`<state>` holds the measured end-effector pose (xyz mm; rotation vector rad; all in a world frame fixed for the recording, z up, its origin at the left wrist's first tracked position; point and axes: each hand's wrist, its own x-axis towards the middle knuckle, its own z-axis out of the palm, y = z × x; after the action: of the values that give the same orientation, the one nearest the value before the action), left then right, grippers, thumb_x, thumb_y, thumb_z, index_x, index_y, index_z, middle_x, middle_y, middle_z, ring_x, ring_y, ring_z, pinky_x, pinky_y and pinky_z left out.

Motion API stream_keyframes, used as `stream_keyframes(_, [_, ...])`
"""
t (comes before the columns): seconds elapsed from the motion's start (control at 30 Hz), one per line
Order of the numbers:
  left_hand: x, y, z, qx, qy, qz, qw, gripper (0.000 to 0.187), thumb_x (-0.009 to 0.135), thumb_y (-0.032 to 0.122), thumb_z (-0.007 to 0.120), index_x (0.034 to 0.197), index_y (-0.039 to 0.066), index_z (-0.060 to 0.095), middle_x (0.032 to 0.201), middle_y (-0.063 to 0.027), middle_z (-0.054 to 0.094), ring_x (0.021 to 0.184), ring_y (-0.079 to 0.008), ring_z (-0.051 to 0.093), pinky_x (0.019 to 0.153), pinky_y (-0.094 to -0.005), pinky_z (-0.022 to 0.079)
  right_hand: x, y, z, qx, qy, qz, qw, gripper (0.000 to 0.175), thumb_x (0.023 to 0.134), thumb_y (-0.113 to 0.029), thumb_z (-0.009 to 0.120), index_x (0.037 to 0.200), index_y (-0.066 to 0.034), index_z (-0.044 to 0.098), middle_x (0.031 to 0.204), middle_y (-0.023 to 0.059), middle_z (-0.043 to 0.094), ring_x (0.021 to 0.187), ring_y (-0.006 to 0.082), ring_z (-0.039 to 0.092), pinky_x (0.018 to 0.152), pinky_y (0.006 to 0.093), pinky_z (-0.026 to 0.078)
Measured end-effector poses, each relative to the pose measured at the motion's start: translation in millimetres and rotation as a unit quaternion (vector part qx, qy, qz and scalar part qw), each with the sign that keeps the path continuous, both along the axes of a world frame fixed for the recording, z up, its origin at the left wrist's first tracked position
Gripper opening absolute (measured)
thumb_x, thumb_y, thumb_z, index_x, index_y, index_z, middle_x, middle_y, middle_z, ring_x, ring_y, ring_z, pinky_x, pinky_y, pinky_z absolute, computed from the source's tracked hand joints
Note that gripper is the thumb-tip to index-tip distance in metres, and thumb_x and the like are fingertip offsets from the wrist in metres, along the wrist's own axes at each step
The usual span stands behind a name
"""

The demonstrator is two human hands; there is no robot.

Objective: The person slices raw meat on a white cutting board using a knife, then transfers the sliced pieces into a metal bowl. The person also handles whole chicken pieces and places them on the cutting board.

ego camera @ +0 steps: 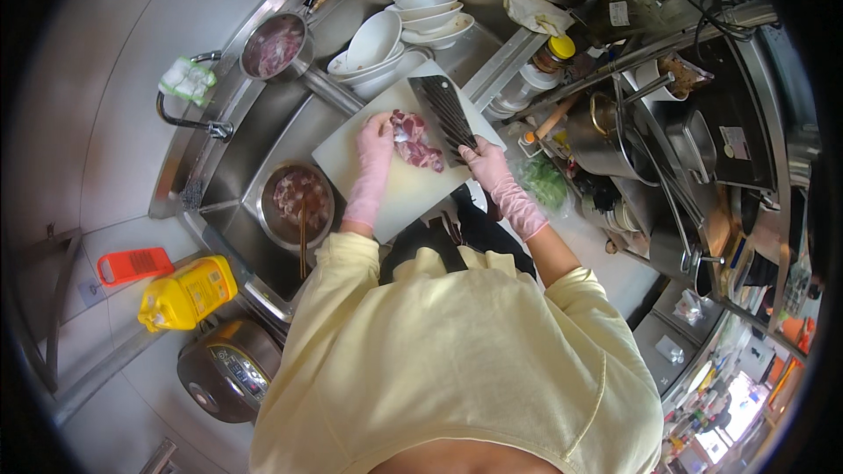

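Note:
A white cutting board (411, 194) lies over the sink edge before me, with a pile of raw meat pieces (416, 141) near its middle. My left hand (377, 138), in a pink glove, rests at the left side of the meat, its fingertips touching it. In my right hand (484, 158), also gloved in pink, is a cleaver (442, 108) with a dark patterned blade, just right of the meat. The cleaver's handle is mostly hidden by the fingers.
Left of the board, a metal bowl (267, 227) of meat with chopsticks stands in the sink (227, 151). A metal pot (306, 56) with meat and stacked white bowls (373, 39) are beyond. Cookware shelves (658, 102) line the right. A yellow jug (191, 293) stands at left.

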<state>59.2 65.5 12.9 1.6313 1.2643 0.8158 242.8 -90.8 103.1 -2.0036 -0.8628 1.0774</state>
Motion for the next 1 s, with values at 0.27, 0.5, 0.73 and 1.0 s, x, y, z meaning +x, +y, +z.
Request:
stream_keyframes(0.27, [94.3, 30.6, 57.2, 0.101, 0.310, -0.271, 0.906, 0.040, 0.076, 0.028, 0.068, 0.109, 0.006, 0.062, 0.117, -0.0151, 0.058, 0.112, -0.0318, 0.053, 0.096, -0.0408, 0.041, 24.9, -10.8, 8.3, 0.084, 0.066, -0.147, 0.983, 0.022, 0.088, -0.019, 0.063, 0.099, 0.0006, 0.061, 0.061, 0.0017, 0.055, 0.048, 0.0070, 0.047, 0.045, 0.0251, 0.039])
stream_keyframes(0.5, [106.2, 26.5, 75.0, 0.082, 0.411, -0.292, 0.859, 0.035, 0.071, 0.026, 0.071, 0.101, 0.010, 0.060, 0.098, -0.0136, 0.062, 0.093, -0.0332, 0.062, 0.082, -0.0409, 0.048, 32.1, -19.4, 18.8, 0.081, 0.054, -0.150, 0.984, 0.022, 0.087, -0.019, 0.063, 0.096, 0.0012, 0.061, 0.059, 0.0017, 0.054, 0.046, 0.0075, 0.045, 0.043, 0.0263, 0.039])
stream_keyframes(0.73, [19.6, 16.1, 85.0, -0.073, 0.203, -0.017, 0.976, 0.037, 0.068, 0.020, 0.075, 0.094, 0.007, 0.052, 0.076, -0.0100, 0.060, 0.073, -0.0197, 0.060, 0.067, -0.0338, 0.049, 12.6, -11.9, 10.8, 0.055, 0.071, -0.069, 0.994, 0.028, 0.088, -0.022, 0.063, 0.099, 0.0037, 0.059, 0.066, 0.0100, 0.060, 0.058, 0.0138, 0.052, 0.056, 0.0300, 0.045])
stream_keyframes(1.0, [-110.9, -16.2, 61.0, -0.225, -0.053, 0.208, 0.951, 0.030, 0.071, 0.003, 0.072, 0.096, 0.006, 0.056, 0.084, -0.0041, 0.060, 0.070, -0.0136, 0.056, 0.062, -0.0268, 0.048, -59.2, 29.7, -6.0, -0.022, -0.195, 0.276, 0.941, 0.028, 0.085, -0.031, 0.057, 0.095, -0.0043, 0.059, 0.089, 0.0195, 0.065, 0.087, 0.0367, 0.062, 0.079, 0.0454, 0.048])
